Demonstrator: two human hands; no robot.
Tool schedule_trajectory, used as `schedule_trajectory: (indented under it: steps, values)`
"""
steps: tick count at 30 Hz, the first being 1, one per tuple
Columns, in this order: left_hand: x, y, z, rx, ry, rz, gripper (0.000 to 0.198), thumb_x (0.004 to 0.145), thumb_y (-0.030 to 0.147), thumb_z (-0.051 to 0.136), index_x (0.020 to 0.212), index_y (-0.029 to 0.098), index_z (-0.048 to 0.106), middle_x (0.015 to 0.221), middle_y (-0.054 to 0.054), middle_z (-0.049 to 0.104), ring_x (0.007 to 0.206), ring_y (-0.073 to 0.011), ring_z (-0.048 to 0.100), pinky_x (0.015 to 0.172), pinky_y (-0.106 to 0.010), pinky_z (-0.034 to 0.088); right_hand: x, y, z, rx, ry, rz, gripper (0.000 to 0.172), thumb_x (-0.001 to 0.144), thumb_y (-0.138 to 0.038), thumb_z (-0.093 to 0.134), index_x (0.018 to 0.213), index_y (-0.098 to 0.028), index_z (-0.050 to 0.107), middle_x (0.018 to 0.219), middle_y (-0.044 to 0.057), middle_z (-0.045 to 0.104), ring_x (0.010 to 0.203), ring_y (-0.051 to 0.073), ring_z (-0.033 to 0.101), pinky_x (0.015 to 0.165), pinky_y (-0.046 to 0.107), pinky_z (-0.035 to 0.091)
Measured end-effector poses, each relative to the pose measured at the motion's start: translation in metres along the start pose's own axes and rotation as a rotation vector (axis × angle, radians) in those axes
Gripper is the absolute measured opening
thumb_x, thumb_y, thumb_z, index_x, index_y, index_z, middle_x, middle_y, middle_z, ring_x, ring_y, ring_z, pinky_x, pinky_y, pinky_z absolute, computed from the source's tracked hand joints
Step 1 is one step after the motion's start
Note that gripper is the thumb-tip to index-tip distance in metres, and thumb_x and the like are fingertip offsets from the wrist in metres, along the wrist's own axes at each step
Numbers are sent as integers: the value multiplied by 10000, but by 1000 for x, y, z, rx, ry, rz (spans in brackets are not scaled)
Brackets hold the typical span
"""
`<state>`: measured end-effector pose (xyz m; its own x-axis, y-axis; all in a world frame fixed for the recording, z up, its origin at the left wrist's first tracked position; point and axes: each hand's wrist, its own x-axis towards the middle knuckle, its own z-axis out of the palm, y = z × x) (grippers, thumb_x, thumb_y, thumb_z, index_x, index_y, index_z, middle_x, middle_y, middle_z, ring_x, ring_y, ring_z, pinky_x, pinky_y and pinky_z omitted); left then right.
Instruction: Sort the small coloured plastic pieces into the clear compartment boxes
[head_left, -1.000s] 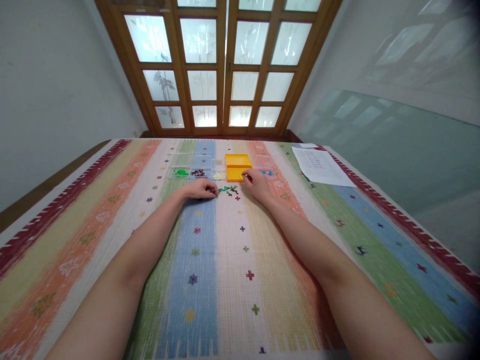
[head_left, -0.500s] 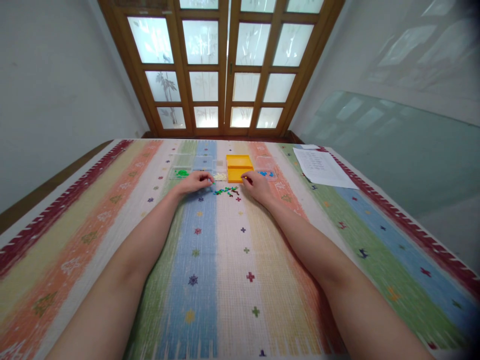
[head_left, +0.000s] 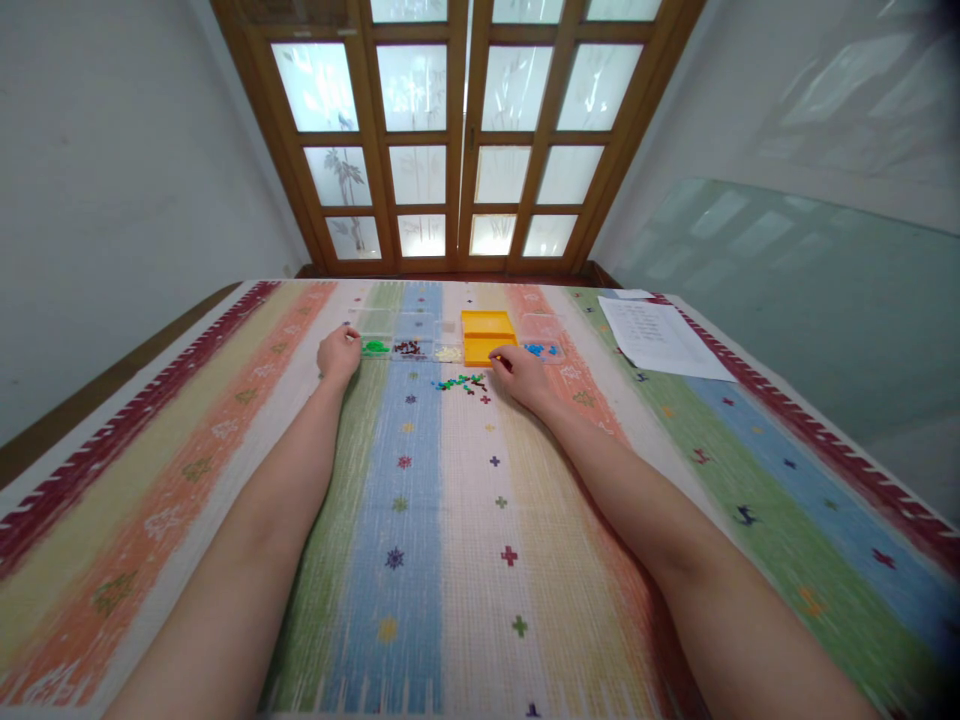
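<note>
My left hand (head_left: 340, 353) is beside the left end of a row of clear lidded boxes, fingertips pinched together; what is in them, if anything, is too small to tell. Closest to it is the box of small green pieces (head_left: 376, 346). Dark brown pieces (head_left: 409, 348) and cream pieces (head_left: 448, 354) fill the boxes to its right. My right hand (head_left: 519, 372) is closed in a pinch at the front edge of the open yellow box (head_left: 489, 322); I cannot make out what it holds. Between the hands, a small assembly of green, blue and dark pieces (head_left: 459, 383) lies on the cloth.
A clear box with blue pieces (head_left: 541, 351) stands right of the yellow box. Printed paper sheets (head_left: 664, 338) lie at the back right of the striped tablecloth (head_left: 469, 560). Wood-framed glass doors (head_left: 465, 150) stand behind the table.
My left hand has moved left from in front of the dark brown pieces to the row's left end, uncovering them. My right hand stays by the yellow box. The view has shifted slightly.
</note>
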<state>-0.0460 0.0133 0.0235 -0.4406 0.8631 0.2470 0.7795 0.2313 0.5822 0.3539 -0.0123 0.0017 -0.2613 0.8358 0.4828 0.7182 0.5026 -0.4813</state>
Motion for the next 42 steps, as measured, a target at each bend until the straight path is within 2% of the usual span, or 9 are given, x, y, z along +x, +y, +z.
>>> schedule_trajectory:
  steps: [7,10,12,15,18,20,22,30,42]
  values:
    - [-4,6,2,31,35,49,130,914,261,622,1006,203,695,834,-30,632,773,-193,454,694,-297,272,-1,-1,0,6,-7,-4,215,950,-261,557,1046,-222,746,985,76,758,850,233,647,789,341,466]
    - [-10,22,8,-34,-12,174,149,906,299,614,983,218,712,786,-24,624,738,-195,495,667,-294,281,-1,0,1,9,-6,-8,225,952,-261,549,1046,-223,751,977,77,758,852,235,650,788,344,466]
    - [-19,37,12,-107,-119,337,175,903,318,605,974,215,727,732,-13,603,711,-189,512,661,-294,301,0,1,1,9,-8,-17,231,951,-261,546,1046,-218,752,978,80,759,858,238,652,793,348,468]
    - [-40,62,17,-191,-364,603,207,888,337,616,966,202,752,703,-6,608,683,-176,519,662,-293,335,0,2,2,6,-12,-19,238,952,-267,541,1048,-220,753,996,81,763,888,244,659,819,357,475]
    - [-62,81,22,-129,-588,829,200,879,318,630,958,207,776,686,-1,618,654,-167,525,659,-292,349,0,2,2,5,-8,-21,239,950,-261,542,1057,-225,752,1025,80,767,920,250,664,845,364,478]
    - [-72,88,23,-51,-668,940,195,874,305,641,967,219,790,698,-5,641,650,-166,541,670,-292,358,-1,2,2,8,-11,-25,236,950,-255,544,1059,-223,751,1034,79,769,921,248,668,842,361,478]
    - [-77,91,24,8,-699,1011,195,872,295,649,983,230,797,733,-17,673,669,-170,567,680,-293,361,-1,3,2,18,-13,-34,236,955,-247,540,1057,-219,751,1032,79,771,913,243,673,829,354,479]
    - [-80,93,17,147,-665,1015,244,904,319,623,1069,246,788,786,-24,715,687,-171,604,661,-279,351,-1,2,2,16,-10,-57,220,952,-209,548,1039,-211,750,1007,72,771,915,234,684,813,330,482]
    - [-81,91,20,204,-609,1027,251,954,352,582,1071,247,778,859,-39,753,770,-188,650,700,-284,377,-3,2,3,1,-33,-58,202,949,-198,572,1045,-220,749,999,58,771,878,222,671,766,303,456]
